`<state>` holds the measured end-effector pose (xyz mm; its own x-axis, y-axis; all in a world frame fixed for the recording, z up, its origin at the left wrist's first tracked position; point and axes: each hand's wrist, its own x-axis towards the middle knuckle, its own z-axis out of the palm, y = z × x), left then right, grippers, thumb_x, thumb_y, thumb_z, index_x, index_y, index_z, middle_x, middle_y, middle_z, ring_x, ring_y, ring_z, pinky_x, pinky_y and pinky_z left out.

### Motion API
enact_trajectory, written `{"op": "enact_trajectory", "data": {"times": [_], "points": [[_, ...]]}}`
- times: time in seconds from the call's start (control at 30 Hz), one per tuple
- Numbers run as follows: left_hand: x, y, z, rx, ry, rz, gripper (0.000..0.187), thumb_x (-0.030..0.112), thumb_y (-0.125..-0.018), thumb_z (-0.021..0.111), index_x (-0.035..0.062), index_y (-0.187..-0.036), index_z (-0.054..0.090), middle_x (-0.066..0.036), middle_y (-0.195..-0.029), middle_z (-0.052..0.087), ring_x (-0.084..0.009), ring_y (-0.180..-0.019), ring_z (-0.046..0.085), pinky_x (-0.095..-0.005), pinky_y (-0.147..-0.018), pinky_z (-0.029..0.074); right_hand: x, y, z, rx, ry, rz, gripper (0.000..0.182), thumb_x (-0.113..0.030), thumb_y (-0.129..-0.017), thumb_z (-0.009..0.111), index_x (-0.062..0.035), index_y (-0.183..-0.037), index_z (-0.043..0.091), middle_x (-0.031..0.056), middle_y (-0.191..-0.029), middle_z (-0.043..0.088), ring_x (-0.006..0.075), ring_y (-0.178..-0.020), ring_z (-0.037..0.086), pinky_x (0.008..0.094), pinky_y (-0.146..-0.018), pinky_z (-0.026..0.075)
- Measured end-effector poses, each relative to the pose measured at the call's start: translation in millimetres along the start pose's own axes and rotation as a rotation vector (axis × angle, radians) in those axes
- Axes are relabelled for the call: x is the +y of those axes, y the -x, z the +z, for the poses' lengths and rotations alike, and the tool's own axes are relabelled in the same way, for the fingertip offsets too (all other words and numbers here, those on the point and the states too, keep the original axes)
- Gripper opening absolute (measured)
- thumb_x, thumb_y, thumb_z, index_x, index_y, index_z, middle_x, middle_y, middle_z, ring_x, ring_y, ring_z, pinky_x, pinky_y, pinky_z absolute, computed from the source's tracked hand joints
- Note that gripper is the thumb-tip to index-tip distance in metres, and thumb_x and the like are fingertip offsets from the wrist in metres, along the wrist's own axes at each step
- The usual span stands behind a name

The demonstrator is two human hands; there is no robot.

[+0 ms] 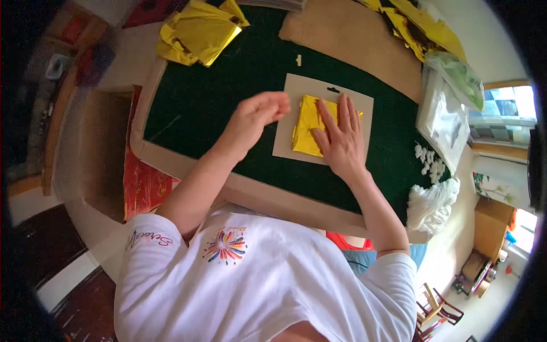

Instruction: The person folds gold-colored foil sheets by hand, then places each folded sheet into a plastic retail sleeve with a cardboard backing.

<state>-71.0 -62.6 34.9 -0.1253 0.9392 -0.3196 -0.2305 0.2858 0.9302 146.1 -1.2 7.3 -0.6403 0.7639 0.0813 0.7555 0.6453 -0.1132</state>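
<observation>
My right hand (343,137) lies palm down with spread fingers on a folded gold foil piece (306,128). Under the foil is a beige card (285,137) with a dark hang slot near its far edge. My left hand (265,111) is raised at the card's left edge, its fingers curled together and slightly blurred. Whatever those fingers may hold is hidden. Beyond the card, a small pale piece (298,60) rests on the dark green tabletop (211,108).
Gold foil (196,34) lies at the far left, and more (421,28) at the far right. Brown cardboard (353,37) covers the far side. Plastic bags (444,119), small white pieces (430,162) and a white bundle (433,205) line the right. An open box (105,154) stands left.
</observation>
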Motion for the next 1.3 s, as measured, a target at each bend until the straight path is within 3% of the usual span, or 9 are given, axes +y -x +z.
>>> {"op": "enact_trajectory", "data": {"times": [0.2, 0.5, 0.57, 0.9, 0.93, 1.03, 1.1, 1.17, 1.3], "points": [[-10, 28, 3, -0.116, 0.106, -0.151, 0.046, 0.013, -0.099, 0.048, -0.0052, -0.141, 0.039, -0.020, -0.137, 0.050, -0.0246, -0.126, 0.052, -0.0349, -0.106, 0.042, 1, 1, 5, -0.002, 0.033, -0.007, 0.058, -0.051, -0.099, 0.037, -0.0250, -0.151, 0.031, 0.0164, -0.158, 0.018, 0.0317, -0.148, 0.014, 0.0449, -0.119, 0.016], [1, 35, 10, -0.096, 0.226, -0.246, 0.051, 0.013, -0.097, 0.052, -0.0042, -0.143, 0.035, -0.020, -0.139, 0.049, -0.0246, -0.127, 0.051, -0.0347, -0.106, 0.041, 2, 0, 6, 0.037, 0.030, -0.012, 0.059, -0.052, -0.099, 0.036, -0.0237, -0.150, 0.033, 0.0164, -0.158, 0.021, 0.0324, -0.147, 0.017, 0.0455, -0.118, 0.018], [5, 35, 13, -0.092, 0.161, -0.236, 0.052, 0.014, -0.097, 0.052, -0.0037, -0.143, 0.035, -0.020, -0.139, 0.049, -0.0247, -0.127, 0.051, -0.0348, -0.106, 0.041, 1, 1, 5, 0.066, -0.038, -0.038, 0.062, -0.052, -0.097, 0.043, -0.0224, -0.150, 0.033, 0.0265, -0.152, 0.027, 0.0396, -0.144, 0.021, 0.0498, -0.117, 0.019], [10, 32, 19, -0.080, 0.051, -0.244, 0.054, 0.015, -0.096, 0.054, -0.0004, -0.144, 0.035, -0.019, -0.139, 0.049, -0.0247, -0.127, 0.050, -0.0350, -0.106, 0.041, 2, 1, 5, 0.060, -0.033, -0.041, 0.063, -0.054, -0.097, 0.042, -0.0224, -0.151, 0.031, 0.0261, -0.153, 0.026, 0.0390, -0.144, 0.021, 0.0497, -0.117, 0.019], [11, 32, 18, -0.078, 0.052, -0.244, 0.054, 0.015, -0.096, 0.054, -0.0004, -0.144, 0.035, -0.019, -0.139, 0.049, -0.0247, -0.127, 0.050, -0.0350, -0.106, 0.041, 0, 1, 4, 0.043, -0.005, -0.021, 0.062, -0.054, -0.098, 0.040, -0.0224, -0.151, 0.032, 0.0223, -0.154, 0.024, 0.0365, -0.145, 0.019, 0.0480, -0.117, 0.018], [12, 27, 10, -0.066, -0.014, -0.185, 0.053, 0.015, -0.096, 0.055, -0.0010, -0.143, 0.037, -0.020, -0.137, 0.050, -0.0243, -0.125, 0.052, -0.0343, -0.105, 0.042, 0, 0, 3, 0.032, 0.034, -0.012, 0.061, -0.054, -0.098, 0.038, -0.0221, -0.150, 0.033, 0.0184, -0.156, 0.023, 0.0339, -0.147, 0.017, 0.0465, -0.118, 0.017], [8, 7, -2, -0.150, -0.336, 0.079, 0.050, 0.016, -0.096, 0.054, -0.0024, -0.140, 0.039, -0.019, -0.134, 0.053, -0.0234, -0.122, 0.054, -0.0340, -0.103, 0.043, 0, 0, 4, 0.031, 0.047, -0.023, 0.061, -0.054, -0.098, 0.038, -0.0218, -0.150, 0.033, 0.0184, -0.156, 0.023, 0.0337, -0.147, 0.017, 0.0468, -0.118, 0.017], [-1, -5, 3, -0.117, -0.157, 0.004, 0.048, 0.015, -0.096, 0.054, -0.0026, -0.139, 0.040, -0.019, -0.132, 0.054, -0.0235, -0.120, 0.056, -0.0340, -0.102, 0.044, 1, 0, 4, 0.043, 0.010, -0.039, 0.063, -0.053, -0.097, 0.043, -0.0200, -0.150, 0.034, 0.0256, -0.153, 0.025, 0.0391, -0.144, 0.021, 0.0503, -0.117, 0.019], [4, -13, 11, -0.061, 0.207, -0.164, 0.044, 0.014, -0.096, 0.053, -0.0027, -0.135, 0.042, -0.020, -0.125, 0.058, -0.0239, -0.115, 0.059, -0.0342, -0.100, 0.046, -1, -1, 2, 0.027, 0.017, -0.016, 0.061, -0.051, -0.098, 0.042, -0.0200, -0.150, 0.034, 0.0192, -0.156, 0.024, 0.0335, -0.146, 0.018, 0.0472, -0.118, 0.017]]}}
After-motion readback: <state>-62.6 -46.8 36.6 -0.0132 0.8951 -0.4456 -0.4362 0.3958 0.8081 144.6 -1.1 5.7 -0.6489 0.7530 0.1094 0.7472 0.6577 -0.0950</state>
